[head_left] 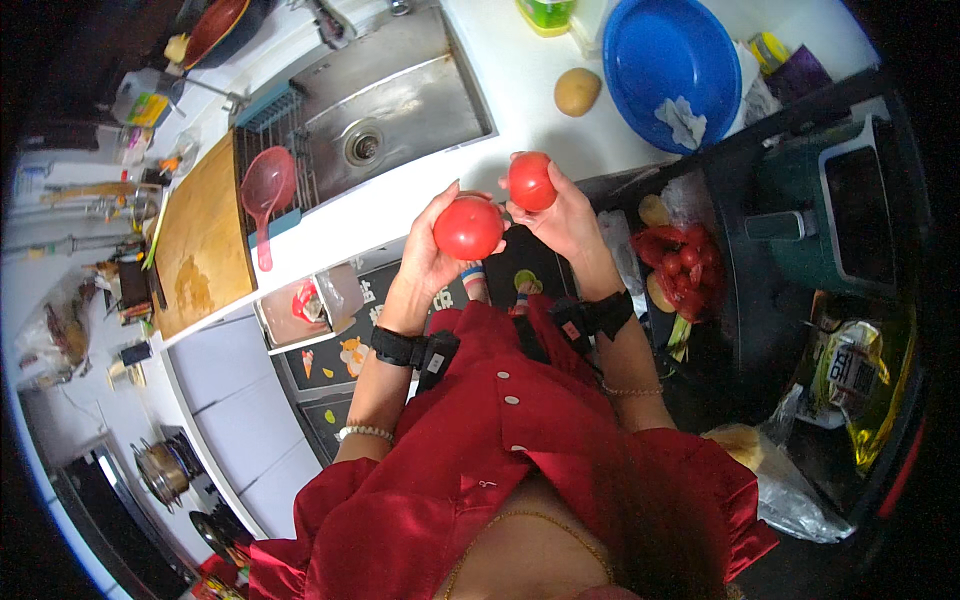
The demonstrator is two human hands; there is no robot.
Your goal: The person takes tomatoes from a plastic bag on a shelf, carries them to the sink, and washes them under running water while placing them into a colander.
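My left hand [429, 255] holds a large red tomato [469, 228], its fingers curled round the fruit's sides. Another red tomato [532, 181] sits in my right hand [564, 217], a little higher and to the right. The two tomatoes are close but apart, in front of the white counter's edge. Beyond them on the counter lies a round, yellow-brown potato [577, 92], beside a blue plastic basin [667, 52] with a crumpled white piece [681, 124] in it. A steel sink [405, 97] is set into the counter, up and to the left of my hands.
A pink strainer or ladle [268, 187] rests on the rack by the sink, next to a wooden cutting board [206, 240]. A small open bin [292, 307] hangs below the counter edge. To the right, a dark shelf holds a red bag of tomatoes [681, 262] and a green appliance [817, 202].
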